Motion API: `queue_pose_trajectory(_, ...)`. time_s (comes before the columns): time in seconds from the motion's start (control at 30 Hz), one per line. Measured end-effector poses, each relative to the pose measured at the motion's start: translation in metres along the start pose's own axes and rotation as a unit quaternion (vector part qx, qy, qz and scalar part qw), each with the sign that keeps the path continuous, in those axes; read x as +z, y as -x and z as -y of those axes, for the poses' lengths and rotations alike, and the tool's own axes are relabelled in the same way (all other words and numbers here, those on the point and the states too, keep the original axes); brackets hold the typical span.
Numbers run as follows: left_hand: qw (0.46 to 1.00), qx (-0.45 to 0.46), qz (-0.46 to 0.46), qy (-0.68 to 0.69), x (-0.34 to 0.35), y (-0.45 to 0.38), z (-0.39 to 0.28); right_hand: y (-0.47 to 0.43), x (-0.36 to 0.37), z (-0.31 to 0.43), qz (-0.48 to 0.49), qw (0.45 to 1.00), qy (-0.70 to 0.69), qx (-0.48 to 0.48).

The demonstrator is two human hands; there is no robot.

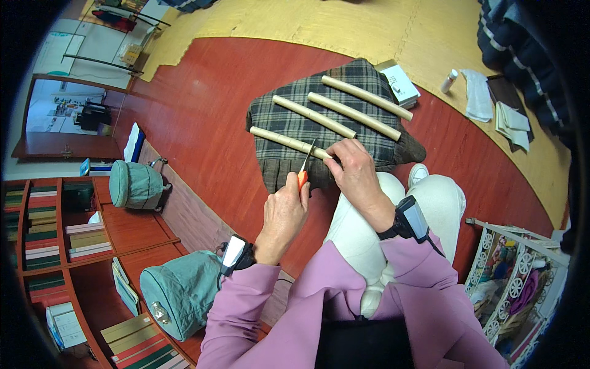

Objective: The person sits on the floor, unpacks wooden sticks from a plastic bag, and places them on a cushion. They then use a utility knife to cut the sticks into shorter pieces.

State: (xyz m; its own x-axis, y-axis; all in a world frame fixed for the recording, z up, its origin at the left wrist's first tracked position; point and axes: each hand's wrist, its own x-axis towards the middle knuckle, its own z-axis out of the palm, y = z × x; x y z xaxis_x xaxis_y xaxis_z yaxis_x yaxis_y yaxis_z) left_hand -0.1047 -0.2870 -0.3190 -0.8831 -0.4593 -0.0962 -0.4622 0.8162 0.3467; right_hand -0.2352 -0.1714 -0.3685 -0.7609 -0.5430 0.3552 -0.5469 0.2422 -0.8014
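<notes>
My left hand (281,207) is closed around the orange handle of a small knife (306,161), its blade crossing the nearest pale rod (281,138). Dark ring-like marks show along that rod. At its right end, my right hand (352,161) grips it between thumb and fingers. Beyond it, three more pale rods lie slanting and roughly parallel: one on the left (313,116), one in the middle (355,116) and one farthest away (368,98). All four rest on a dark plaid cloth (295,104) draped over a low support that is hidden.
A white box (401,85) sits beyond the cloth's right corner. A small bottle (448,81) and white cloths (477,94) are on the yellow mat. Left are green-covered stools (143,184) and a bookshelf (64,267); right is a white rack (511,276). My knees adjoin the plaid cloth.
</notes>
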Motion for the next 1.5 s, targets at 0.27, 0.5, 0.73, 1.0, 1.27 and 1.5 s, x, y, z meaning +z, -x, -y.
queue_pose_trajectory(0.27, 0.999, 0.024, 0.045, -0.002, -0.001, -0.013, 0.007, -0.006, -0.001, -0.009, 0.02, 0.998, -0.012, -0.056)
queue_pose_trajectory(0.5, 0.999, -0.006, 0.029, 0.027, 0.006, -0.015, 0.004, 0.001, -0.001, 0.0, -0.008, 1.0, 0.012, -0.02)
queue_pose_trajectory(0.73, 0.998, -0.028, 0.01, 0.059, 0.002, 0.004, -0.004, 0.001, 0.001, -0.002, -0.026, 0.999, -0.031, 0.03)
queue_pose_trajectory(1.0, 0.999, -0.009, 0.037, 0.007, 0.003, -0.002, -0.015, 0.0, -0.003, -0.004, -0.02, 0.999, -0.025, 0.013)
queue_pose_trajectory(1.27, 0.999, 0.025, 0.032, -0.011, 0.011, -0.016, -0.012, -0.002, 0.0, -0.005, -0.014, 1.0, -0.004, 0.002)
queue_pose_trajectory(1.5, 0.985, -0.014, -0.031, 0.167, 0.019, 0.0, -0.002, 0.0, -0.001, -0.002, -0.011, 1.0, 0.026, -0.012)
